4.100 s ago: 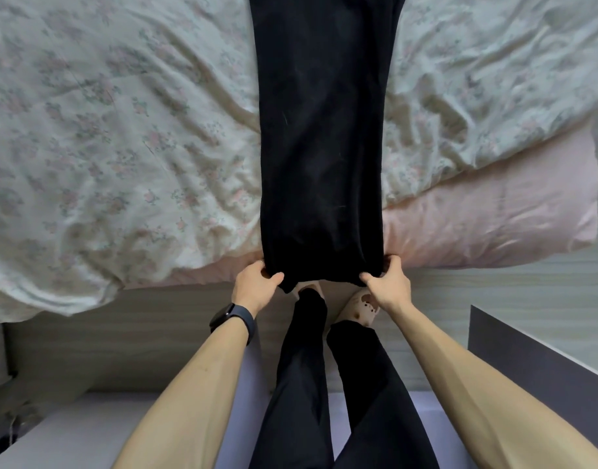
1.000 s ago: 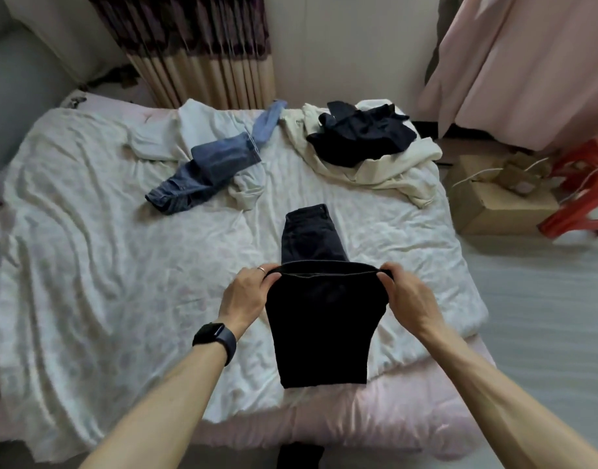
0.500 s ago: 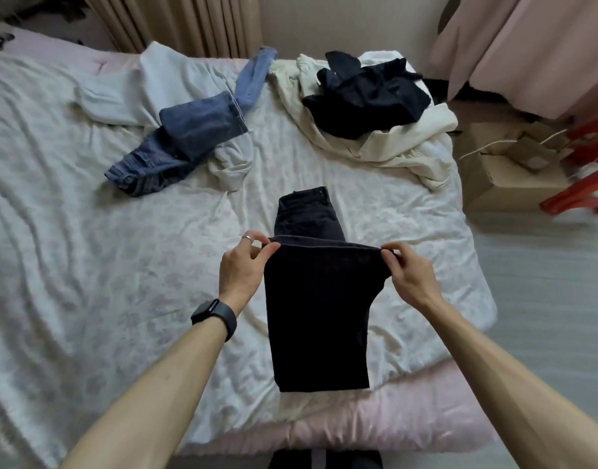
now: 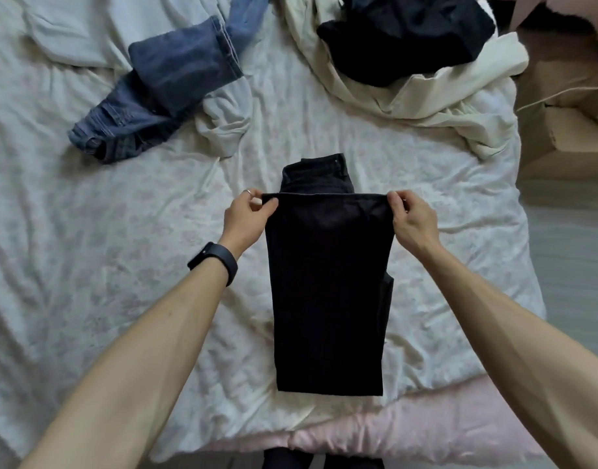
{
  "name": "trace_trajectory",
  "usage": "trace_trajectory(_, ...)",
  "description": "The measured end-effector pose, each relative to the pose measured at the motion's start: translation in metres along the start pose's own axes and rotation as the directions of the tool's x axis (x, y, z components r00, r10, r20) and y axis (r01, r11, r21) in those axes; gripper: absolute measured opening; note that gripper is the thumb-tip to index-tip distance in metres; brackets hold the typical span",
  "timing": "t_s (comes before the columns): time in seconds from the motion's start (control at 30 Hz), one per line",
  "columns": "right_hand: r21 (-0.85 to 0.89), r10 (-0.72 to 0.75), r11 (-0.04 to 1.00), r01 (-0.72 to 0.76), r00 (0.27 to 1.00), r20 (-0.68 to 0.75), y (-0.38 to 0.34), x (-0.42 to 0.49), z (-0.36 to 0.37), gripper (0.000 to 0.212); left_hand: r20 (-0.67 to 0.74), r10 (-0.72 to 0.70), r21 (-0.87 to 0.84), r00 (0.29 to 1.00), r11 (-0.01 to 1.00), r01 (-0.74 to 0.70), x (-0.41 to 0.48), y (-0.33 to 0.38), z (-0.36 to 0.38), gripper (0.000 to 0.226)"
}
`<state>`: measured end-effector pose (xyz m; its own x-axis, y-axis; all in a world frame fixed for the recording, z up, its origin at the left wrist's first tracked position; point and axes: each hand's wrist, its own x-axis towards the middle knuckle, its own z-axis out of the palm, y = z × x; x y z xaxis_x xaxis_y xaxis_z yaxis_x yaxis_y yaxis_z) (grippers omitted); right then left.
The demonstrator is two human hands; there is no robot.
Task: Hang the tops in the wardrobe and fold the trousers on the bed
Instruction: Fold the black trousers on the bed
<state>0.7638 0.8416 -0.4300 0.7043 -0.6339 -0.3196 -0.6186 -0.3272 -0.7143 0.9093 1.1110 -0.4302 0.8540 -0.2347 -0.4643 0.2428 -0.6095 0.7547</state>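
Black trousers (image 4: 328, 286) lie lengthwise on the bed (image 4: 87, 252), their leg end folded up over the upper part. My left hand (image 4: 246, 216) pinches the left corner of the hem and my right hand (image 4: 411, 218) pinches the right corner, holding the hem stretched between them. The waistband (image 4: 316, 172) shows just beyond the hem. Blue jeans (image 4: 158, 89) lie crumpled at the far left. A dark top (image 4: 409, 35) rests on a cream garment (image 4: 436, 93) at the far right.
A pale garment (image 4: 70, 38) lies under the jeans. Cardboard boxes (image 4: 568, 130) stand on the floor right of the bed. A pink mattress edge (image 4: 375, 434) runs along the near side, with my legs below it.
Both hands carried the trouser hem from the bed's near edge up over the trousers toward the waistband. In the last half second the hem moved slightly farther and lower.
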Motion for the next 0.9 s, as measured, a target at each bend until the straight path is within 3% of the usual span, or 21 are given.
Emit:
trace_trajectory(0.27,-0.057,-0.014,0.998,0.018,0.998,0.063,0.012,0.086,0.020,0.023,0.021,-0.170,-0.156,0.985,0.973,0.171,0.091,-0.011,0.022,0.048)
trace_trajectory(0.4,-0.097,-0.125,0.987,0.126,0.992,0.016,-0.003,0.134,0.034,0.026,-0.060,-0.185,-0.187,0.981,0.967,0.171,0.137,-0.009,0.032,0.041)
trace_trajectory(0.53,-0.109,-0.133,0.985,0.133,0.991,0.009,-0.012,0.177,0.057,0.023,-0.185,-0.135,-0.052,0.974,0.991,0.127,0.167,-0.011,0.042,0.033)
trace_trajectory(0.63,-0.087,-0.058,0.995,0.058,0.998,-0.005,-0.004,0.196,0.076,0.024,-0.218,-0.108,0.006,0.970,0.994,0.113,0.178,-0.016,0.052,0.035)
trace_trajectory(0.7,-0.022,0.001,1.000,0.000,1.000,0.010,0.004,0.192,0.086,0.041,-0.305,-0.016,0.209,0.952,0.974,0.084,0.167,-0.025,0.065,0.048)
trace_trajectory(0.77,-0.133,-0.016,0.991,0.013,1.000,-0.022,0.017,0.165,0.096,0.060,-0.313,0.270,0.489,0.910,0.868,-0.089,0.136,-0.041,0.087,0.058)
trace_trajectory(0.83,-0.275,-0.186,0.949,0.153,0.978,-0.096,0.030,0.116,0.108,0.062,-0.157,0.475,0.604,0.866,0.740,-0.297,0.094,-0.060,0.113,0.065)
trace_trajectory(0.9,-0.390,-0.403,0.851,0.352,0.913,-0.056,0.040,0.056,0.122,0.059,0.028,0.497,0.608,0.867,0.680,-0.409,0.062,-0.075,0.135,0.069)
